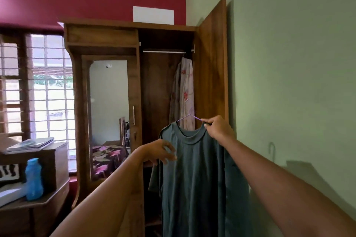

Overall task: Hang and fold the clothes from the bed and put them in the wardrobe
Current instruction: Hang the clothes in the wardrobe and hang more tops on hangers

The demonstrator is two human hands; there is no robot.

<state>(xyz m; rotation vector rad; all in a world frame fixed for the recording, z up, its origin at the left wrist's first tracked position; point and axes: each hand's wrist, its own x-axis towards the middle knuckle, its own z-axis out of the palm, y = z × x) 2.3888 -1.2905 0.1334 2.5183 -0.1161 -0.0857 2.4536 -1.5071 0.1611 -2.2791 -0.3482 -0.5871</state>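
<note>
Pinched shut, my right grip point(217, 127) clamps thumb and fingers on one arm of the thin purple hanger point(194, 117), right at the collar of the dark teal crew-neck t-shirt point(192, 179). The shirt hangs from it in front of the open bay of the brown wooden wardrobe point(104, 34). My left grip point(159, 151) holds nothing, its fingers loose and apart by the shirt's shoulder on the side of the wardrobe's mirrored door point(109, 102); blur keeps me from telling whether they touch the cloth. I judge the shirt light, soft and limp, apt to slide off so thin a hanger if it tips. The hold belongs on the hanger near its top, kept level, with the free grip steadying a shoulder. I cannot make out the hook. High inside the wardrobe runs a silver metal rail point(163, 51). A pale floral garment point(184, 90) hangs at its end next to the swung-open wooden door point(212, 63), crowding that side, so the bare stretch of rail looks the better spot. Beside the wardrobe toward the window, a wooden desk point(54, 196) carries a blue plastic bottle point(33, 179), well apart from my path.
</note>
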